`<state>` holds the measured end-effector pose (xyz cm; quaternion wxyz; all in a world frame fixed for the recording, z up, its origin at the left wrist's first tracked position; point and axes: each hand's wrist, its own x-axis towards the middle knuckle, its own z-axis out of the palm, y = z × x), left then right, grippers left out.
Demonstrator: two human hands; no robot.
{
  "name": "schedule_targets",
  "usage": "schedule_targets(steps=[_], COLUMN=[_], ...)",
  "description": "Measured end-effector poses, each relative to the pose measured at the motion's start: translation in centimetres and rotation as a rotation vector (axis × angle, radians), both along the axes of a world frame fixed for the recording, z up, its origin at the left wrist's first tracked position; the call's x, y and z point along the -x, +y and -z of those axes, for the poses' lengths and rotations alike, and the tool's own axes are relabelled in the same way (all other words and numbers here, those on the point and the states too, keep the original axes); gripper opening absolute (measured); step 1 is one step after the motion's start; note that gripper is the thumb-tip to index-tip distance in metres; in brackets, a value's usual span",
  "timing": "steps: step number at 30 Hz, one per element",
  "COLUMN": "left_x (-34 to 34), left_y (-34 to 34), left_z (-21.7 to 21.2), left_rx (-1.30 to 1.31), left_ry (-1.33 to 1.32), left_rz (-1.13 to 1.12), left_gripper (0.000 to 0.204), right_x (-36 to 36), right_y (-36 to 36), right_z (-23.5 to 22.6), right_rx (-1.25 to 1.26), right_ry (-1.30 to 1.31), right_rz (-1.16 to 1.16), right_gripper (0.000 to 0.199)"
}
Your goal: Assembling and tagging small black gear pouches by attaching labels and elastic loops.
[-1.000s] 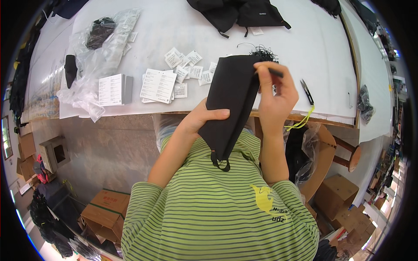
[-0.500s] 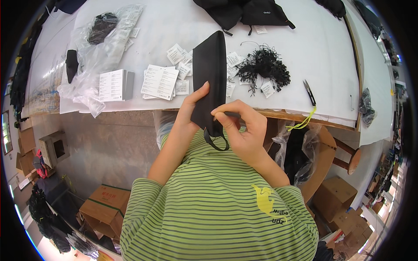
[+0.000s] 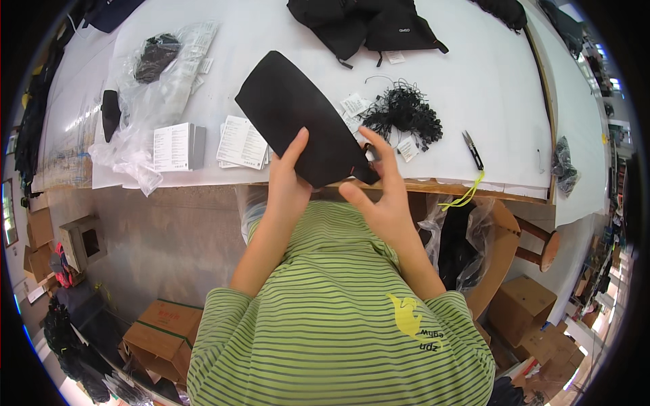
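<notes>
A flat black fabric pouch [image 3: 298, 111] is up over the table's near edge, its broad face showing and its top leaning to the left. My left hand [image 3: 290, 183] grips its lower left edge, thumb on the face and the other fingers hidden behind. A small black loop [image 3: 367, 173] hangs at the pouch's lower right corner. Beside that corner is my right hand [image 3: 386, 193], its thumb and forefinger spread wide; whether a fingertip touches the loop I cannot tell.
On the white table [image 3: 474, 74] lie a bundle of black cords [image 3: 409, 111], small scissors [image 3: 472, 150] with a yellow string, printed cards [image 3: 242, 143], a card stack [image 3: 173, 147] and a clear plastic bag [image 3: 159, 101]. Black pouches [image 3: 369, 30] lie at the back. An open carton [image 3: 497, 237] stands below right.
The pouch has turned from nearly edge-on to broad face showing, its top swinging left. My right hand's pinch at the pouch's edge has opened, the fingers now spread by the loop.
</notes>
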<state>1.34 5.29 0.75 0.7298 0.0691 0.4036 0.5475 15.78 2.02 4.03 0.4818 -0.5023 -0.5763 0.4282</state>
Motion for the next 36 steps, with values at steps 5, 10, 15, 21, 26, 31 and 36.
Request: schedule_targets(steps=[5,10,15,21,26,31,36], left_x=[0.1,1.9,3.5,2.9,1.3,0.9,0.6], left_y=[-1.2,0.8,2.1,1.7,1.6,2.1,-1.1], left_z=[0.1,0.9,0.7,1.4,0.8,-2.4,-10.6], left_rx=[-0.201,-0.523,-0.574,-0.463,-0.558,-0.401,-0.99], left_ry=[0.085,0.305,0.458,0.506,0.583,0.658,0.274], left_rz=[0.07,-0.028,0.1,-0.041,-0.001,0.145,0.502], left_gripper=[0.055,0.084,0.065,0.033,0.03,0.053,0.035], right_x=[-1.6,-4.3,-5.3,-5.7,-6.4,-9.6,-17.4], right_y=[0.0,0.0,-0.2,0.5,0.7,1.8,4.7], right_z=[1.2,2.4,3.9,3.2,2.8,4.3,2.4], right_rx=[0.482,0.7,0.862,0.583,0.439,0.63,0.269], right_ry=[0.367,0.665,0.704,0.592,0.223,0.456,0.325], right_rz=[0.007,-0.107,-0.172,-0.151,-0.199,-0.033,0.513], right_gripper=[0.051,0.045,0.047,0.046,0.049,0.037,0.037])
